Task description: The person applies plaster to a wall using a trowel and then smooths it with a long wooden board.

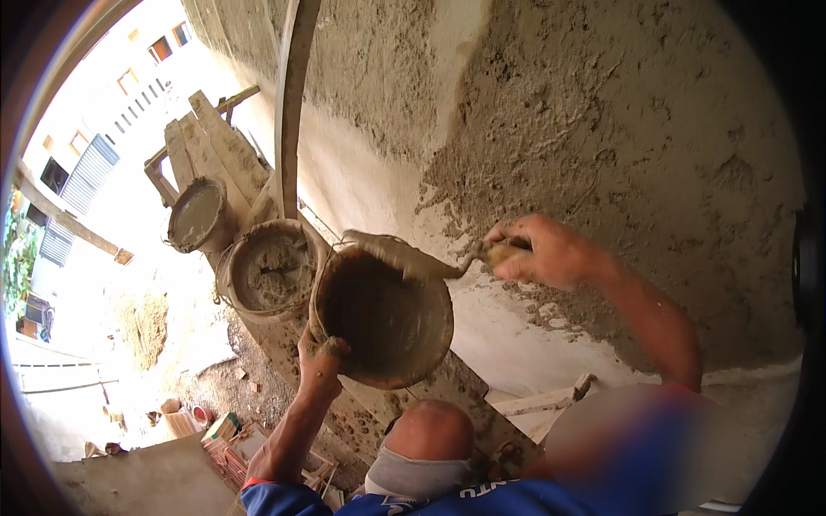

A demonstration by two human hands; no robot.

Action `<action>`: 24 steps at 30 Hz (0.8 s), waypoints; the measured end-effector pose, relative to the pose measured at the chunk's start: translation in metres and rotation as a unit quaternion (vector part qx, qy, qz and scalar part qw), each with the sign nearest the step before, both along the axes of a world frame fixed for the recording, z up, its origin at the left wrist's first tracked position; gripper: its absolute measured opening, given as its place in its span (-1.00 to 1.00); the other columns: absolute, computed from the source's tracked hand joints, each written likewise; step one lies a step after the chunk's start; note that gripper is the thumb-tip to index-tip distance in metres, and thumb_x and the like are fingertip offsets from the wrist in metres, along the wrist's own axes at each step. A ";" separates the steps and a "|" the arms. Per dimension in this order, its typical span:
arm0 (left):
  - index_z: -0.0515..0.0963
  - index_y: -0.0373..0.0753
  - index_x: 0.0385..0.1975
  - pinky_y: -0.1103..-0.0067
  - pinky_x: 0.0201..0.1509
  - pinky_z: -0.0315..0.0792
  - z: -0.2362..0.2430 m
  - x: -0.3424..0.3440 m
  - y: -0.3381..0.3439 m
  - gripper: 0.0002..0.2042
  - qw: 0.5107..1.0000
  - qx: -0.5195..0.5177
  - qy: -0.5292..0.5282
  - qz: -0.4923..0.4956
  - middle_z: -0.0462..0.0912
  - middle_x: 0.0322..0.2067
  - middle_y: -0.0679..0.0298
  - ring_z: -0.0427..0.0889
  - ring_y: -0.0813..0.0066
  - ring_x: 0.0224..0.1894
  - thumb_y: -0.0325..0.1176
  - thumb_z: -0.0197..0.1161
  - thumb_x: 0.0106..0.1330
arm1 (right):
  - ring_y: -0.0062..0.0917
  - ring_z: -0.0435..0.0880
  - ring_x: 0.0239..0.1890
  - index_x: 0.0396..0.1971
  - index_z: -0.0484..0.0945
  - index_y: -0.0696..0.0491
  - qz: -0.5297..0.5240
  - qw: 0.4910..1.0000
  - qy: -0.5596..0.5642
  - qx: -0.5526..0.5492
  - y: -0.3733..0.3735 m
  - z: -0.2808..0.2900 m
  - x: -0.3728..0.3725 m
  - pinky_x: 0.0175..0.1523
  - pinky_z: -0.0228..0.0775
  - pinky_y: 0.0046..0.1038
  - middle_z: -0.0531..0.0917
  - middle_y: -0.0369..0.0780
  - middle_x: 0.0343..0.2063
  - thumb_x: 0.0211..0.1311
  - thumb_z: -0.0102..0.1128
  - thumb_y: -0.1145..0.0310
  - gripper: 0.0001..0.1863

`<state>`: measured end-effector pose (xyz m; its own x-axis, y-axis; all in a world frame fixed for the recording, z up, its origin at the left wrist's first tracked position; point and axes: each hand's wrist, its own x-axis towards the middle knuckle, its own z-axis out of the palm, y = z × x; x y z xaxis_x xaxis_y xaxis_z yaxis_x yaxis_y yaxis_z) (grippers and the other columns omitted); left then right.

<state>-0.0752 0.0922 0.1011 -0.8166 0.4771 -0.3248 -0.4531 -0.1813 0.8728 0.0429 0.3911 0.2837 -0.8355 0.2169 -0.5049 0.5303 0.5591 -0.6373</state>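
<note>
My left hand (323, 359) is closed on the rim of a large mud-coated bucket (391, 340), which is tilted so that its dark inside faces up toward me. In my right hand (542, 251) is the yellowish handle of a trowel (397, 256). Its mortar-smeared blade lies across the far rim of the bucket; I cannot tell whether it touches. Left of this bucket stands a second bucket (231, 279) with wet mortar (275, 267) in it. A smaller bucket (228, 225) with grey, watery contents sits beyond.
The buckets stand on a scaffold of wooden planks (232, 159). An upright pole (291, 112) rises beside them. Along the right is a wall (551, 129), partly covered with rough wet mortar. Far below on the left are a sand heap (142, 325) and stacked bricks (231, 451).
</note>
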 end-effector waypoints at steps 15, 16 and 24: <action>0.40 -0.33 0.09 0.70 -0.23 0.43 0.003 0.016 0.027 -0.44 0.998 -0.010 0.030 -0.061 0.55 -0.19 0.35 0.50 0.64 -0.30 -0.60 0.05 -0.07 | -0.58 0.48 -0.51 -0.13 0.47 0.12 -0.067 0.968 0.117 0.211 0.044 0.021 0.047 -0.40 0.48 -0.48 0.49 -0.21 -0.49 0.16 0.14 0.40 -0.73; 0.40 -0.33 0.09 0.70 -0.23 0.43 0.006 0.018 0.031 -0.44 0.998 -0.013 0.030 -0.061 0.55 -0.19 0.35 0.50 0.64 -0.30 -0.60 0.05 -0.07 | -0.56 0.49 -0.45 -0.13 0.48 0.08 -0.006 0.962 0.090 0.257 0.036 0.001 0.053 -0.37 0.48 -0.47 0.50 -0.21 -0.45 0.13 0.17 0.40 -0.72; 0.42 -0.39 0.04 0.69 -0.13 0.39 0.030 0.022 0.064 -0.49 0.987 0.074 0.098 -0.104 0.55 -0.21 0.30 0.47 0.59 -0.22 -0.66 -0.02 -0.05 | -0.17 0.63 -0.34 -0.14 0.50 0.01 0.167 0.870 0.023 0.463 -0.036 -0.113 0.063 -0.29 0.51 -0.21 0.57 0.01 -0.43 0.04 0.15 0.42 -0.69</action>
